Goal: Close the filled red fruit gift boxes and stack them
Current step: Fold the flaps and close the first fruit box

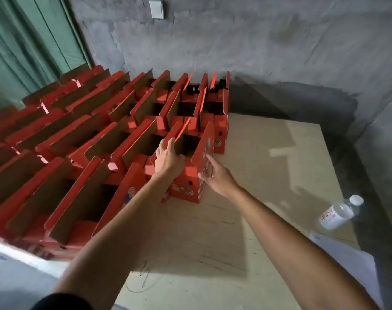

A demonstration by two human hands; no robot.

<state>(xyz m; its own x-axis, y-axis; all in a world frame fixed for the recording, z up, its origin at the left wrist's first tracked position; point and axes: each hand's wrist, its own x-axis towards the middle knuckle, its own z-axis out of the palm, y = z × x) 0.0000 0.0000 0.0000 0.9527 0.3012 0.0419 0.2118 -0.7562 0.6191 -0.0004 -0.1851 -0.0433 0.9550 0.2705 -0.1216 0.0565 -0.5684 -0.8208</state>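
**Every box in view still open; the first is only now being taken in hand**

The large block of red printed cardboard gift boxes (83, 157) fills the left and middle of the view in tight rows, standing on a pale sheet of plywood-like board (268, 166) laid over the concrete floor. Every box seen has its brown-lined lid flaps upright, and no closed box or stack shows anywhere, so by my reading the work is at its very start. Whether the boxes hold fruit cannot be told; their insides are dark.

The box at the block's near right corner (188, 182) is the one being handled. The left hand (169, 159) rests over its left flap (176, 136), fingers curled on the flap's top edge. The right hand (215, 175) is spread loosely, fingertips touching the outer face of the right flap (205, 144), holding nothing. Folding both flaps inward looks like the step in hand.

A clear plastic water bottle (339, 212) lies well apart to the right.
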